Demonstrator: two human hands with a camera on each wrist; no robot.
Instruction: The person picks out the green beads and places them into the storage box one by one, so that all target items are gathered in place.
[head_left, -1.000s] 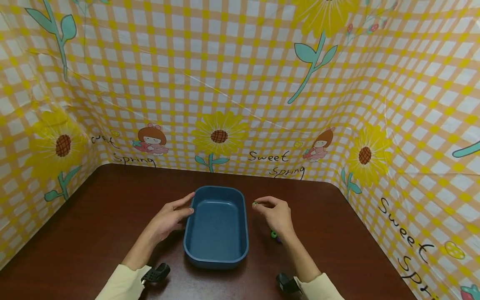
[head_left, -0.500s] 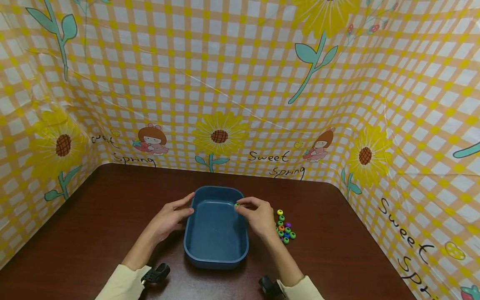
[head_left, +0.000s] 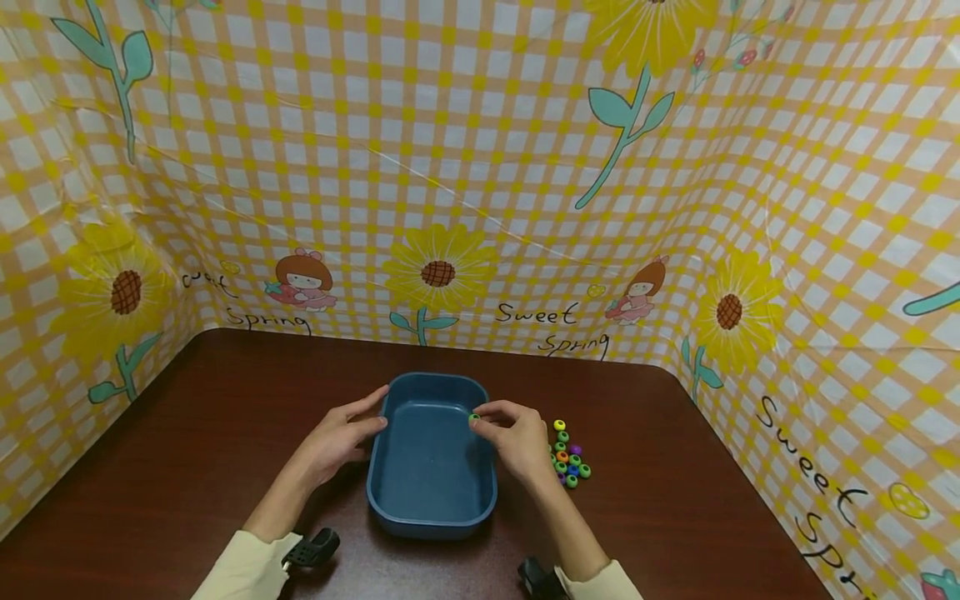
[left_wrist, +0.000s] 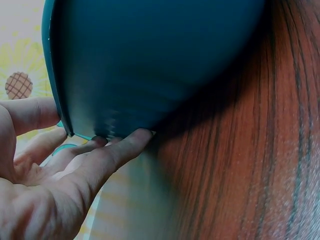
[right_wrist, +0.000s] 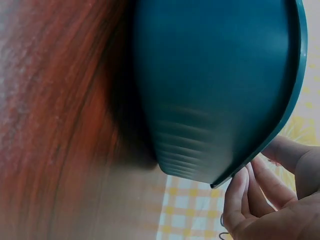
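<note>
A deep blue rectangular box [head_left: 432, 475] stands on the table with its hollow side up. Against its left wall rests my left hand [head_left: 336, 440], thumb and fingers extended; the left wrist view shows those fingers [left_wrist: 117, 154] touching the outer wall and rim. My right hand [head_left: 516, 437] is at the right rim, pinching a small green bead [head_left: 475, 418] between thumb and forefinger just inside the rim. From the right wrist, the box wall hides the bead and the fingertips partly. Beside the right hand lies a loose group of beads [head_left: 574, 460], mostly green.
Among the loose beads are a yellow bead [head_left: 559, 425], an orange bead [head_left: 562, 457], and some purple and blue ones. The dark brown wooden table [head_left: 660, 500] ends at a checked sunflower cloth [head_left: 480, 192] hanging behind and at both sides.
My right hand has moved left with the green bead, from beside the box to its right rim, uncovering the loose beads. It has since dipped slightly. The left hand stays put.
</note>
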